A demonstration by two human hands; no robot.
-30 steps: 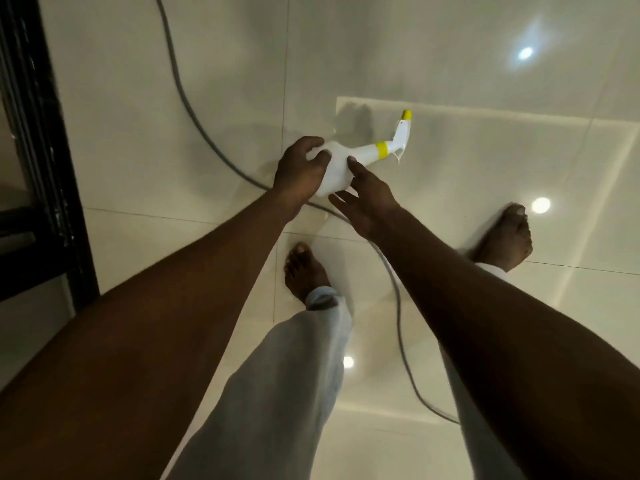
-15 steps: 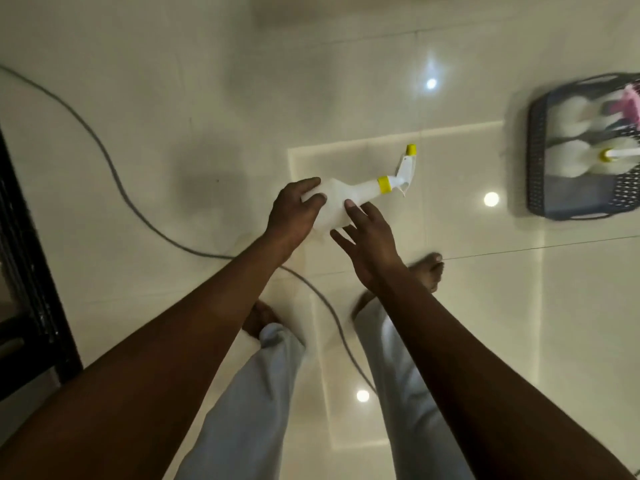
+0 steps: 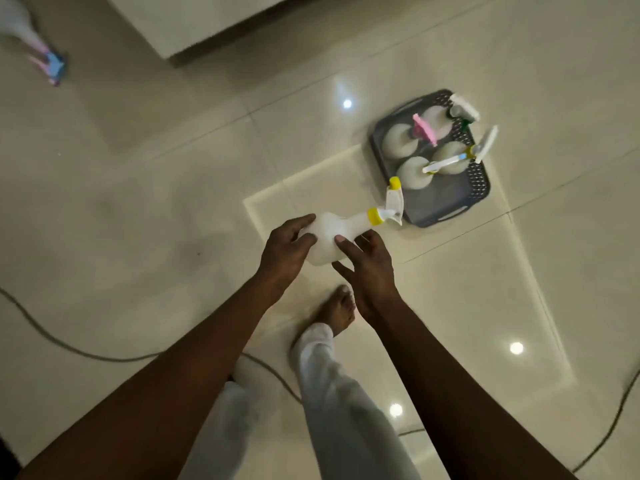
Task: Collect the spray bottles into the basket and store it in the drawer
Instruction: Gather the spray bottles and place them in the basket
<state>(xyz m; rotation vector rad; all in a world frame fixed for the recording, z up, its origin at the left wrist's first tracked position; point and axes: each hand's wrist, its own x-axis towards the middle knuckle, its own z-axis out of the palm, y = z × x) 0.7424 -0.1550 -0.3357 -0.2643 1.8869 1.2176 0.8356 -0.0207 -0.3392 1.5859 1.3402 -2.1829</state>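
Observation:
A white spray bottle with a yellow collar and nozzle lies sideways in the air between my hands. My left hand grips its base with curled fingers. My right hand holds its body from the right, thumb across the front. The nozzle points towards a grey perforated basket on the floor at the upper right. Several white spray bottles stand upright in it, with pink, yellow and green tops. Another spray bottle with a pink and blue head lies blurred on the floor at the far upper left.
Glossy cream floor tiles reflect ceiling lights. A grey cable runs across the floor behind my feet and curves up at the right edge. A white furniture base stands at the top. My bare foot is below my hands.
The view has swung towards the basket, which is now nearer and fully visible. Both hands keep holding the yellow-topped bottle. I have stepped forward over the cable.

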